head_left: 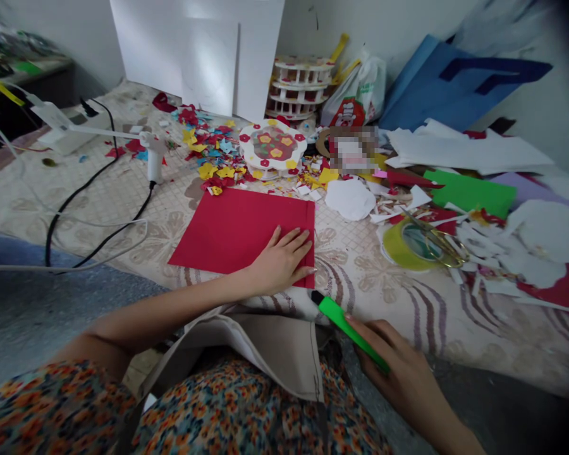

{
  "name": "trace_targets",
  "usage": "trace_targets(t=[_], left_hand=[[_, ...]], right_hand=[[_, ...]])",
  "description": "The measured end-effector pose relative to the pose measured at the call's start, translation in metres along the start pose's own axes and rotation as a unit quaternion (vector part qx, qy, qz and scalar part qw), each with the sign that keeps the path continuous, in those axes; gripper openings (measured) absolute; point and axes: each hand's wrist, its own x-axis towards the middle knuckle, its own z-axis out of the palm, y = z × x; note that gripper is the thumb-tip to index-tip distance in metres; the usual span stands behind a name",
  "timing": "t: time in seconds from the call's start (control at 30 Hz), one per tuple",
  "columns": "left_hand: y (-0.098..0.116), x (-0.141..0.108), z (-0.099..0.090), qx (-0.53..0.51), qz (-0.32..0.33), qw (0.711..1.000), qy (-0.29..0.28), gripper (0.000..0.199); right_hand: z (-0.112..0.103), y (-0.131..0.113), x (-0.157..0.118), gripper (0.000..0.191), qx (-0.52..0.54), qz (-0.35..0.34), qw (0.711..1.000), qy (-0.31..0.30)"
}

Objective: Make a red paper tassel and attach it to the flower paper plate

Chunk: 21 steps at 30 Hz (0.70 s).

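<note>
A sheet of red paper or card [232, 227] lies on the patterned tablecloth, with a strip marked off along its right side. My left hand [282, 259] rests flat on the sheet's lower right part, fingers spread. In my right hand [393, 357] is a slim bright green tool with a black tip [344, 322]; its exact kind I cannot make out. The fingers wrap round its rear part, and the tip points up and left, close to the sheet's lower right corner but apart from it.
Paper flowers [208, 170] and scraps surround a round white decorated stand [271, 148]. At right lie a roll of yellow tape [403, 243] with gold-handled scissors [440, 243], and green paper [474, 193]. A white device [155, 161] trails a black cable [90, 199] at left.
</note>
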Motion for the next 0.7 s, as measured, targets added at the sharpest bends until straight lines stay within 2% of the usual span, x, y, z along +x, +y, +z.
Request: trace_targets(t=[0.17, 0.7], left_hand=[[0.0039, -0.0021, 0.0050, 0.019, 0.000, 1.000, 0.018, 0.062], [0.0044, -0.0027, 0.0038, 0.020, 0.002, 1.000, 0.010, 0.061]], right_hand=[[-0.0004, -0.0025, -0.0003, 0.058, -0.002, 0.009, 1.000, -0.006], [0.0017, -0.0006, -0.0019, 0.058, 0.011, 0.019, 1.000, -0.011]])
